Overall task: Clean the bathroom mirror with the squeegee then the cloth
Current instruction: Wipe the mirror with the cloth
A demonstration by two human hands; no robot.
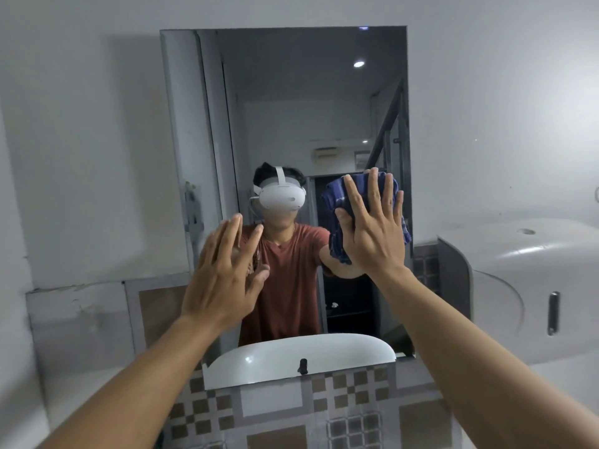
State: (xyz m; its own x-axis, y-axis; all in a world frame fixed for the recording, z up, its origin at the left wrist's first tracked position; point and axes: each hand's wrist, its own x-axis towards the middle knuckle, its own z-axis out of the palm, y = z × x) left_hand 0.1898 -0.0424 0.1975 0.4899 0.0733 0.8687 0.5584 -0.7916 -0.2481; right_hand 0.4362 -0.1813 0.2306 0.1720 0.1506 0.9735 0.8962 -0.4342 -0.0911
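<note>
forearms (486,367) reach up; my right grip (372,234) presses cloth (337,196) flat-fingered on mirror (291,108), right side. left grip (223,280) spread, empty, near mirror. risk: unpinched cloth could slip and drop; left palm may smudge mirror.

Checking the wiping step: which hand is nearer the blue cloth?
Right. The right hand presses flat on the blue cloth against the mirror; the left hand is apart from it, open, lower and to its left.
</note>
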